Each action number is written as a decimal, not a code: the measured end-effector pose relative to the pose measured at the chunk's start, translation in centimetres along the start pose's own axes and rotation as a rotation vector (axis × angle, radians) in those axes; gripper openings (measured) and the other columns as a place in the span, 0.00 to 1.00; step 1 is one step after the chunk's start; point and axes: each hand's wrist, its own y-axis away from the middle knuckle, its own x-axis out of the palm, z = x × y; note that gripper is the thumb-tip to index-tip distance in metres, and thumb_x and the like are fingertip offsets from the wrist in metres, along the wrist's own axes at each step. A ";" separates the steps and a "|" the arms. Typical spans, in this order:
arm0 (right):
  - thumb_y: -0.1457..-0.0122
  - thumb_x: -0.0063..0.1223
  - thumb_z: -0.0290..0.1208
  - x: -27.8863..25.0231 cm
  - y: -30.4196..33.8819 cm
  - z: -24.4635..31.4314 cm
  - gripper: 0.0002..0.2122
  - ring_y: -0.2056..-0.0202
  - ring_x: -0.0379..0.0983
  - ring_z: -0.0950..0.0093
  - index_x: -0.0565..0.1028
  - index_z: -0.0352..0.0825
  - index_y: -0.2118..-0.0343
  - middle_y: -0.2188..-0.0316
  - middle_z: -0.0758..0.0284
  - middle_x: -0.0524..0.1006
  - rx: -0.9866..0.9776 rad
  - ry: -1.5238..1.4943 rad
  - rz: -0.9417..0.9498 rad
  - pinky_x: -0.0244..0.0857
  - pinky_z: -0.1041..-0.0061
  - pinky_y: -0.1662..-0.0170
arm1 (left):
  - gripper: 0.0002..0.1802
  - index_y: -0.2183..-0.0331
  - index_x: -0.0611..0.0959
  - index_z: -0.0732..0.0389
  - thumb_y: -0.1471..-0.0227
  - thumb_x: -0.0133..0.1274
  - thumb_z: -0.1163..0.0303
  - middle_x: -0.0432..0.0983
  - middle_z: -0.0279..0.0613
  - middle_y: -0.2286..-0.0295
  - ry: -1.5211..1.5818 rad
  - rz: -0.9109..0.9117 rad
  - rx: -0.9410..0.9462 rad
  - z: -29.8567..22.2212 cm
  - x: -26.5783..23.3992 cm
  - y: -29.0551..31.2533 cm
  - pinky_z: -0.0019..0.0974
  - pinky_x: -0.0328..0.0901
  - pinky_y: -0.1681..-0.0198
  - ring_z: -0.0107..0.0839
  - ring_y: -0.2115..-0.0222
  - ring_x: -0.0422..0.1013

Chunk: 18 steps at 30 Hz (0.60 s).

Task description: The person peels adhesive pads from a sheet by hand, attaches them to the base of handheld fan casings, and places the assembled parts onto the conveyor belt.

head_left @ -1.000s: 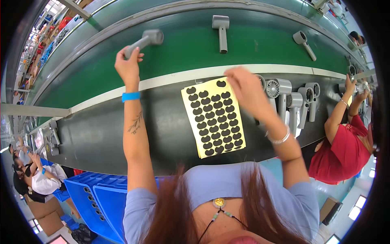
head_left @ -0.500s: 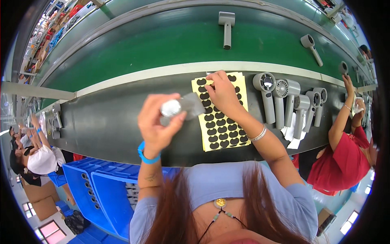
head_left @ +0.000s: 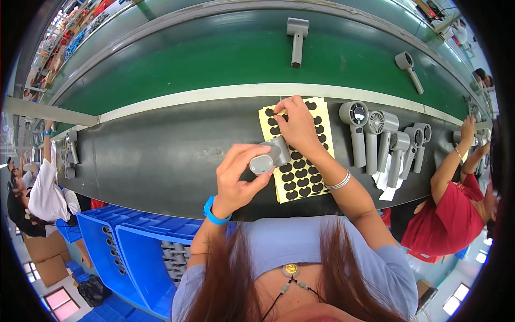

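Observation:
My left hand (head_left: 236, 177) grips a grey handheld fan (head_left: 279, 151) by its handle, the rounded handle end facing me. The fan's head lies over the left part of a yellow sheet of black stickers (head_left: 302, 173). At the sheet's upper left, my right hand (head_left: 299, 127) is closed, thumb and forefinger pinched at a black sticker. Whether that sticker is lifted off its backing, I cannot tell. More sheets seem to lie stacked beneath the top one.
Several grey fans (head_left: 358, 140) lie right of the sheet, some on white paper (head_left: 384, 182). Two more fans (head_left: 297, 42) rest on the green conveyor belt (head_left: 214, 59). Blue bins (head_left: 155, 231) stand lower left. A co-worker in red (head_left: 450, 214) works at right, another in white (head_left: 47, 188) at left.
My left hand has moved right and slightly down, carrying the fan from beside the sheet to over its left part. My right hand stays at the sheet's upper left.

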 end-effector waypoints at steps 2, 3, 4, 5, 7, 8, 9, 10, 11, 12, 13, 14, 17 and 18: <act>0.50 0.56 0.23 0.2 -0.1 0.1 0.07 0.70 0.70 0.65 0.72 0.33 0.67 0.67 0.62 0.69 0.038 -0.043 -0.023 0.64 0.69 0.65 | 0.20 0.62 0.81 0.64 0.64 0.62 0.81 0.75 0.44 0.67 -0.009 0.001 -0.012 0.0 0.0 0.2 0.33 0.68 0.67 0.36 0.69 0.73; 0.50 0.56 0.23 0.3 -0.2 0.1 0.06 0.70 0.70 0.64 0.73 0.33 0.68 0.67 0.63 0.69 0.070 -0.083 -0.061 0.64 0.69 0.65 | 0.20 0.62 0.81 0.64 0.64 0.62 0.81 0.75 0.44 0.67 -0.001 0.002 0.000 0.0 0.1 0.3 0.33 0.68 0.67 0.36 0.69 0.73; 0.50 0.56 0.23 0.4 -0.2 0.1 0.06 0.70 0.70 0.64 0.73 0.33 0.68 0.67 0.63 0.69 0.091 -0.066 -0.056 0.64 0.69 0.65 | 0.21 0.62 0.81 0.65 0.65 0.61 0.82 0.74 0.45 0.66 -0.010 0.014 0.014 0.0 0.1 0.3 0.33 0.67 0.66 0.35 0.68 0.72; 0.50 0.57 0.24 0.5 -0.3 0.1 0.06 0.70 0.70 0.64 0.73 0.33 0.69 0.67 0.63 0.69 0.050 -0.020 -0.048 0.64 0.69 0.65 | 0.22 0.61 0.80 0.66 0.65 0.61 0.82 0.73 0.45 0.65 -0.017 0.032 0.018 0.1 0.2 0.4 0.33 0.67 0.65 0.35 0.67 0.71; 0.49 0.56 0.24 0.2 -0.3 0.1 0.06 0.67 0.72 0.66 0.72 0.32 0.70 0.67 0.62 0.70 0.050 -0.033 -0.009 0.65 0.70 0.64 | 0.22 0.61 0.80 0.66 0.65 0.61 0.82 0.73 0.46 0.65 -0.018 0.030 0.036 0.0 0.3 0.4 0.33 0.67 0.64 0.35 0.66 0.71; 0.48 0.56 0.24 0.0 -0.6 0.1 0.05 0.66 0.74 0.70 0.73 0.31 0.69 0.67 0.64 0.70 0.138 -0.128 0.032 0.66 0.73 0.63 | 0.22 0.61 0.80 0.66 0.65 0.61 0.83 0.73 0.46 0.65 -0.046 0.016 0.024 0.0 0.4 0.4 0.33 0.67 0.64 0.35 0.66 0.71; 0.47 0.56 0.24 -0.8 -0.7 -0.1 0.05 0.66 0.74 0.73 0.73 0.31 0.69 0.68 0.66 0.71 0.174 -0.318 0.063 0.66 0.75 0.63 | 0.22 0.61 0.80 0.66 0.65 0.61 0.83 0.73 0.47 0.64 -0.043 0.009 0.000 -0.2 0.5 0.4 0.33 0.66 0.63 0.35 0.66 0.71; 0.46 0.55 0.23 -1.5 -0.9 -0.2 0.04 0.66 0.73 0.76 0.73 0.31 0.69 0.68 0.67 0.72 0.260 -0.500 0.100 0.66 0.76 0.62 | 0.22 0.61 0.80 0.66 0.65 0.61 0.83 0.73 0.47 0.64 -0.037 0.022 0.006 -0.4 0.5 0.3 0.33 0.66 0.63 0.35 0.66 0.71; 0.45 0.55 0.24 -2.8 -0.9 -0.5 0.04 0.67 0.72 0.79 0.73 0.31 0.69 0.70 0.71 0.73 0.329 -0.706 0.189 0.65 0.79 0.62 | 0.22 0.61 0.80 0.66 0.65 0.61 0.83 0.73 0.47 0.64 -0.013 0.019 -0.042 -0.7 0.5 0.2 0.33 0.66 0.62 0.35 0.66 0.71; 0.45 0.55 0.23 -3.8 -0.4 -0.4 0.03 0.68 0.71 0.82 0.72 0.32 0.69 0.73 0.72 0.74 0.257 -0.660 0.098 0.65 0.81 0.63 | 0.22 0.60 0.80 0.66 0.64 0.60 0.83 0.73 0.47 0.64 0.009 0.016 -0.072 -1.0 0.6 0.0 0.34 0.66 0.62 0.36 0.65 0.71; 0.45 0.55 0.22 -5.0 0.1 -0.2 0.03 0.68 0.70 0.83 0.72 0.32 0.68 0.73 0.73 0.73 0.248 -0.664 0.075 0.64 0.82 0.63 | 0.22 0.60 0.80 0.66 0.64 0.60 0.83 0.73 0.47 0.64 0.003 0.018 -0.096 -1.3 0.6 -0.2 0.34 0.66 0.62 0.36 0.65 0.71; 0.44 0.54 0.22 -6.4 0.8 0.0 0.04 0.68 0.70 0.84 0.72 0.32 0.68 0.73 0.73 0.73 0.264 -0.653 0.057 0.64 0.83 0.63 | 0.22 0.60 0.80 0.66 0.64 0.60 0.83 0.73 0.47 0.63 -0.040 0.034 0.006 -1.6 0.6 -0.5 0.34 0.66 0.62 0.36 0.66 0.71; 0.46 0.55 0.19 -10.3 3.3 1.4 0.06 0.68 0.68 0.86 0.71 0.32 0.66 0.72 0.74 0.72 0.192 -0.722 -0.053 0.63 0.86 0.64 | 0.22 0.60 0.80 0.66 0.64 0.60 0.83 0.74 0.48 0.62 -0.103 0.067 0.147 -2.2 1.3 -1.4 0.35 0.67 0.62 0.38 0.66 0.72; 0.47 0.55 0.17 -11.3 4.0 2.0 0.08 0.69 0.68 0.86 0.70 0.33 0.64 0.72 0.73 0.72 0.166 -0.700 -0.095 0.63 0.86 0.64 | 0.22 0.60 0.80 0.66 0.64 0.60 0.83 0.75 0.48 0.61 -0.130 0.088 0.167 -2.3 1.7 -1.8 0.35 0.67 0.62 0.39 0.66 0.72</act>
